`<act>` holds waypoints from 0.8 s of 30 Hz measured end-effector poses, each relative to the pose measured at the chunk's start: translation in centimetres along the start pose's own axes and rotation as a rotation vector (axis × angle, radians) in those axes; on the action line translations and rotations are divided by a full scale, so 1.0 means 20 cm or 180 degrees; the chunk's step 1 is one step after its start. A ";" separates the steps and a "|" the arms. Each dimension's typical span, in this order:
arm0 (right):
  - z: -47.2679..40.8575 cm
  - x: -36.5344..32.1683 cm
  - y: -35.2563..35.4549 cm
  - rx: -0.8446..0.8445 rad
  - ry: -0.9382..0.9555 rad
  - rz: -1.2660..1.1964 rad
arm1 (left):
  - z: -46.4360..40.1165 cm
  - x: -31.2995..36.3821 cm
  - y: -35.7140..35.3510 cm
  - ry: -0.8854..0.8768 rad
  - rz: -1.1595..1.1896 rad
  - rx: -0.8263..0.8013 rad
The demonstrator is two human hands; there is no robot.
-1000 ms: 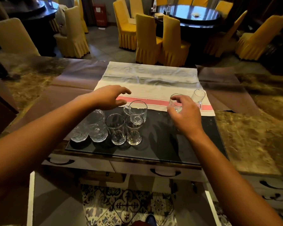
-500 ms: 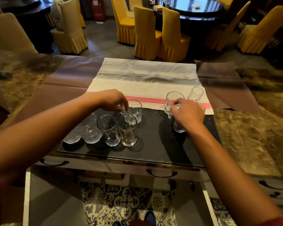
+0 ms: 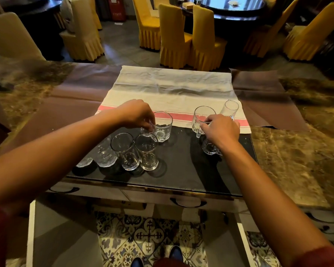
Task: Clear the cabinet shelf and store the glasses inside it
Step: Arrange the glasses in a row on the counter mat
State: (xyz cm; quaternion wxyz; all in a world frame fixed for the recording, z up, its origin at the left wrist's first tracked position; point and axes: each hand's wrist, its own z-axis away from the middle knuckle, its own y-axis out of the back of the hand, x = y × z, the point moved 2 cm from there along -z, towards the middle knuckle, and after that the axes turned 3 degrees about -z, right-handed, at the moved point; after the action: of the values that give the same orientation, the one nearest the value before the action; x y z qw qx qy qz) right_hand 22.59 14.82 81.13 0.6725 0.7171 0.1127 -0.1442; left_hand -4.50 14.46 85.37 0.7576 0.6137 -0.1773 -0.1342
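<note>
Several clear glasses stand on a black mat (image 3: 181,170) on the marble counter. My left hand (image 3: 137,114) pinches the handle of a glass mug (image 3: 162,127) at the mat's far edge. In front of it stand two plain tumblers (image 3: 123,150) (image 3: 147,151) and two textured glasses (image 3: 104,157), partly hidden by my left forearm. My right hand (image 3: 220,130) grips the rim of a handled glass mug (image 3: 200,119), tilted and raised off the mat. A small glass (image 3: 210,148) stands under that hand. A slim glass carafe (image 3: 229,108) stands just behind.
A white cloth (image 3: 172,89) with a pink stripe lies behind the mat. Below the counter edge are drawer fronts with dark handles (image 3: 188,203) and two open white cabinet doors (image 3: 30,234). Patterned floor tiles (image 3: 148,236) show between them. Yellow-covered chairs (image 3: 174,35) stand beyond the counter.
My left hand came down from over the glasses and took the mug's handle. My right hand closed on the handled mug's rim and lifted and tilted it.
</note>
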 end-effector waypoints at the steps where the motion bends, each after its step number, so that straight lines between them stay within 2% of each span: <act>1: 0.00 0.01 0.00 0.0009 0.0013 -0.0021 | 0.00 0.01 0.01 -0.0001 0.0019 0.0054; 7: 0.00 0.03 -0.02 0.0155 0.0254 -0.0043 | 0.02 0.06 0.09 0.0086 0.0154 0.0477; 13: 0.04 0.03 -0.01 0.0483 0.0353 -0.0467 | 0.04 0.12 0.15 0.0065 0.0192 0.0812; 24: 0.23 0.02 0.18 0.0952 0.0991 -0.0620 | 0.08 0.28 0.20 -0.0645 -0.0408 0.1296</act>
State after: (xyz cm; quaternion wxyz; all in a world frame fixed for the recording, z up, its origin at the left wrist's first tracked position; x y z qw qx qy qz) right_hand 23.98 10.06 84.07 0.5163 0.8081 0.2610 -0.1112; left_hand -0.11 11.55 90.14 0.5864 0.7473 -0.2364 -0.2045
